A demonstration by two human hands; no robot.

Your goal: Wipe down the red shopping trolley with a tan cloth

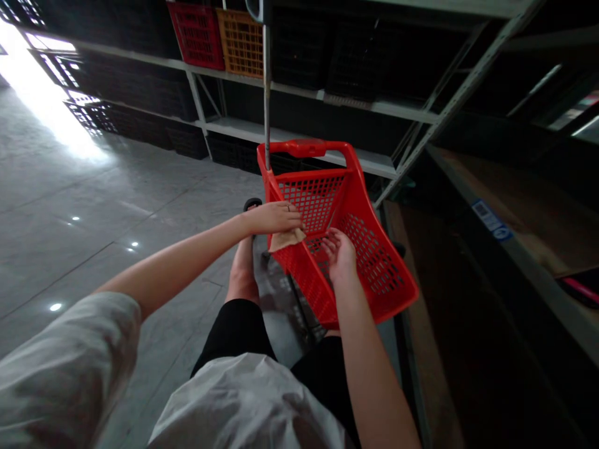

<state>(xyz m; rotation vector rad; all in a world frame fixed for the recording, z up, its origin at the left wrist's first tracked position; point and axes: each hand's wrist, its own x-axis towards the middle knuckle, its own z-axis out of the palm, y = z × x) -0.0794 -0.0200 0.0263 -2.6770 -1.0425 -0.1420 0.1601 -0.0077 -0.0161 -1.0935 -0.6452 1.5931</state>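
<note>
A red plastic shopping cart (384, 249) with latticed sides stands in front of me, its handle at the far end. My left hand (276, 217) is closed on a tan cloth (286, 239), which lies against the top rim of the cart's left side. Over the inside of the basket, my right hand (340, 252) is held with its fingers apart and slightly curled, and nothing shows in it. A metal pole (266, 93) rises from the cart's far left corner.
Metal shelving (299, 134) runs behind the cart, with a red crate (196, 34), a yellow crate (241, 42) and several black crates. A dark counter-like structure (505, 268) stands along the right. Grey concrete floor (116, 206) stretches to the left.
</note>
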